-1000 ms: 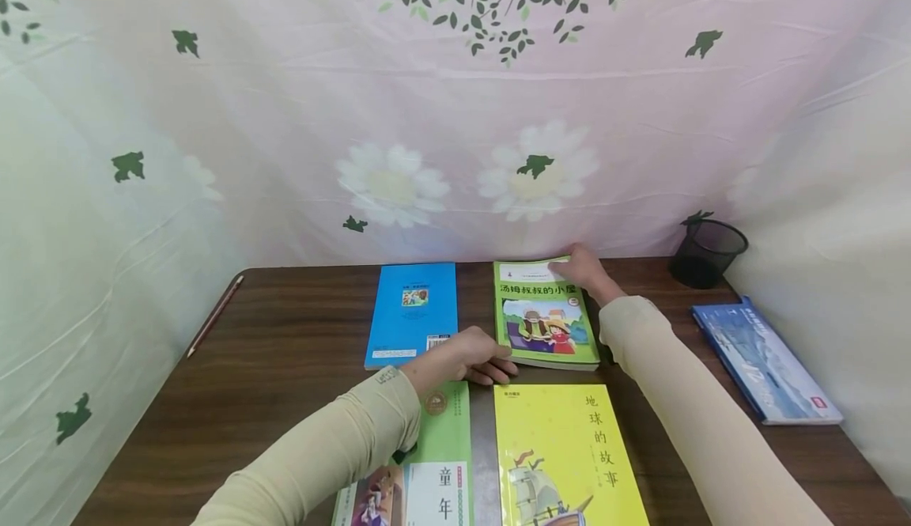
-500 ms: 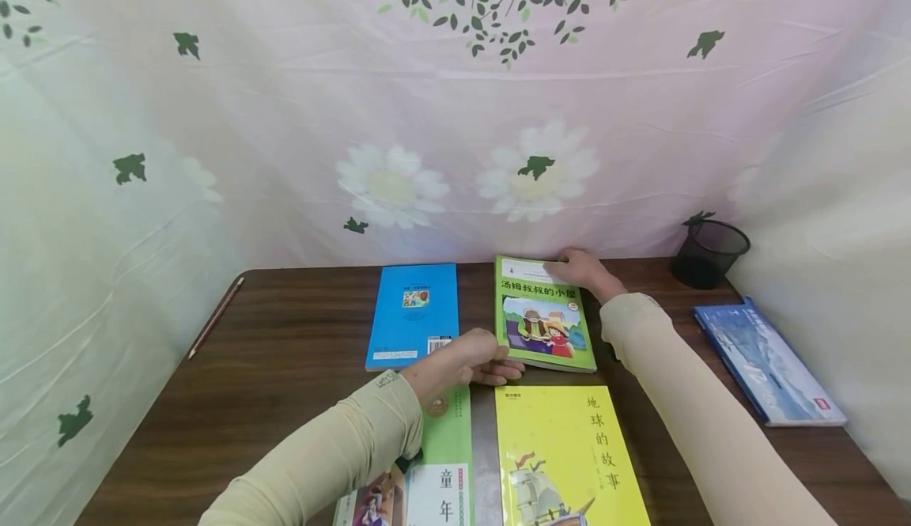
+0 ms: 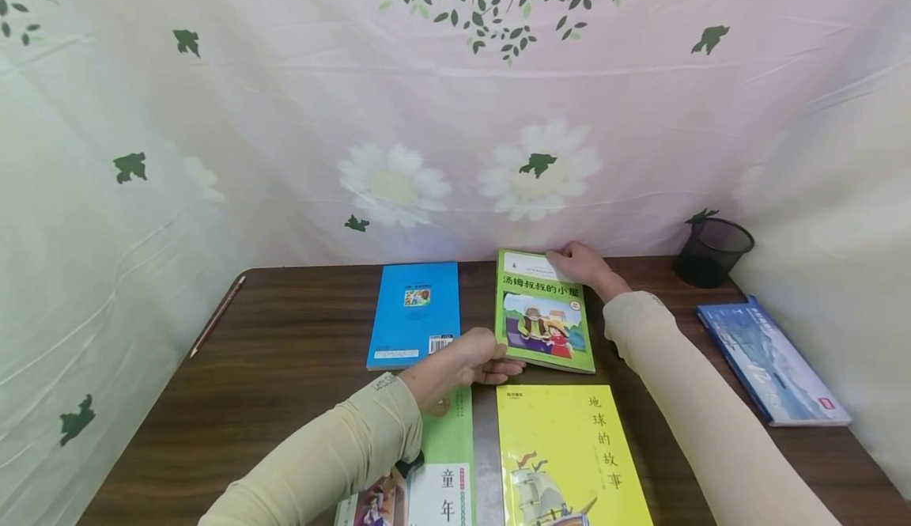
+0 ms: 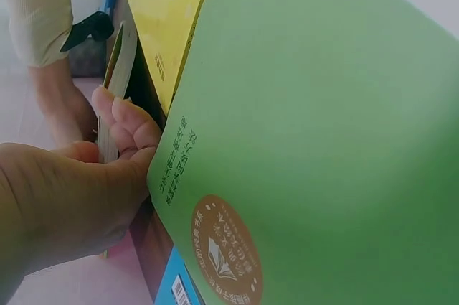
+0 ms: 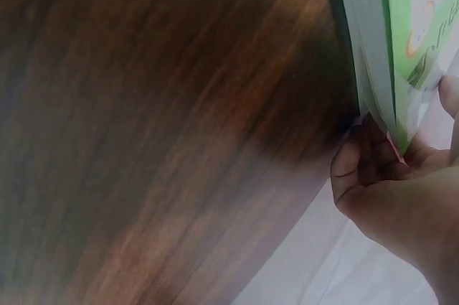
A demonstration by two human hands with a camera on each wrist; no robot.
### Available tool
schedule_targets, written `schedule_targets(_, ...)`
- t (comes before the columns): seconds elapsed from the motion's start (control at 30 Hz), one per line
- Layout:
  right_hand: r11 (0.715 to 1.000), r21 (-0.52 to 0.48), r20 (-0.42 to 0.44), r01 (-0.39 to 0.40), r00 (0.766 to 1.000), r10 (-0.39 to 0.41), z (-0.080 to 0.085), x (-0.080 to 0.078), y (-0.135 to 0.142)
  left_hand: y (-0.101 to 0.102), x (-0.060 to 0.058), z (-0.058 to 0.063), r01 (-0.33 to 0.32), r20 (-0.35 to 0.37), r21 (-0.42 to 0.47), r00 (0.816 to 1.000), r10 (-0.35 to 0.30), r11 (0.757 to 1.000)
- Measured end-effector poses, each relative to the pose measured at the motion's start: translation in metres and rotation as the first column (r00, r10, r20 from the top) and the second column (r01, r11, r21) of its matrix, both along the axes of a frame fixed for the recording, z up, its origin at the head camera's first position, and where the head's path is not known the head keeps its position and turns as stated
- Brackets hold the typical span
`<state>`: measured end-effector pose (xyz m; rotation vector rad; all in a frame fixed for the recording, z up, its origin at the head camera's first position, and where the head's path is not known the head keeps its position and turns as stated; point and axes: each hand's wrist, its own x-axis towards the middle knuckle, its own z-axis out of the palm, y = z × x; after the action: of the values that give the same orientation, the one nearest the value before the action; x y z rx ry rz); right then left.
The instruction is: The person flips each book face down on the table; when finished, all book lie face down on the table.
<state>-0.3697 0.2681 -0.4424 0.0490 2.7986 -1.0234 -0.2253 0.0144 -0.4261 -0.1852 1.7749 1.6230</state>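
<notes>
A green storybook (image 3: 544,324) with a cartoon of two figures on its cover is at the back, right of centre. My left hand (image 3: 470,358) pinches its near left corner, thumb on top and fingers underneath. In the left wrist view the book's page edges (image 4: 123,68) show between thumb and fingers. At the far right corner my right hand (image 3: 585,266) grips the book, and the right wrist view has its fingers curled under the pages (image 5: 369,47). Nearer me lie a yellow book (image 3: 569,455) with a ship and a green-and-white book (image 3: 448,439), partly hidden by my left arm.
A blue book (image 3: 414,316) lies left of the held one. Another pale blue book (image 3: 772,364) is at the right edge, with a black mesh pen holder (image 3: 714,253) behind it. A pencil (image 3: 217,316) lies along the left edge. Patterned cloth (image 3: 455,115) surrounds the table.
The far edge of the green storybook has risen a little, and the book has turned slightly. Both hands keep hold of its corners and have shifted only slightly.
</notes>
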Motion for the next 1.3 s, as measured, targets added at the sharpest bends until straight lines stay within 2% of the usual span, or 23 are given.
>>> schedule_targets(0.23, 0.998, 0.052, 0.040, -0.028, 0.999, 0.026, 0.004, 0.003, -0.001, -0.001, 0.002, 0.000, -0.007, 0.000, 0.020, 1.000, 0.007, 1.000)
schedule_targets(0.5, 0.994, 0.089, 0.041, -0.061, 0.997, 0.058, 0.004, 0.002, 0.001, 0.000, 0.009, 0.000, -0.068, -0.003, 0.048, 0.998, 0.068, 0.997)
schedule_targets(0.6, 0.996, 0.024, 0.056, -0.086, 0.995, 0.085, 0.007, 0.001, 0.001, 0.001, 0.012, 0.000, -0.092, -0.006, 0.051, 0.996, 0.093, 0.994)
schedule_targets(0.67, 0.994, -0.054, 0.082, -0.098, 0.991, 0.102, 0.010, 0.001, 0.003, 0.001, 0.013, -0.001, -0.110, -0.007, 0.051, 0.994, 0.110, 0.993)
schedule_targets(0.73, 0.988, -0.120, 0.122, -0.093, 0.987, 0.108, 0.013, 0.002, 0.006, 0.001, 0.013, -0.002, -0.123, -0.003, 0.053, 0.992, 0.123, 0.991)
schedule_targets(0.8, 0.986, -0.142, 0.157, -0.083, 0.982, 0.106, 0.014, 0.002, 0.010, 0.000, 0.013, -0.004, -0.132, 0.004, 0.061, 0.991, 0.132, 0.989)
schedule_targets(1.03, 0.994, -0.106, 0.244, -0.009, 0.969, 0.035, 0.012, 0.000, 0.021, -0.004, 0.010, -0.002, -0.131, 0.023, 0.076, 0.991, 0.129, 0.989)
schedule_targets(1.3, 0.993, -0.088, 0.187, -0.081, 0.978, 0.097, 0.012, 0.002, 0.016, -0.003, 0.010, 0.001, -0.101, 0.020, 0.096, 0.995, 0.099, 0.990)
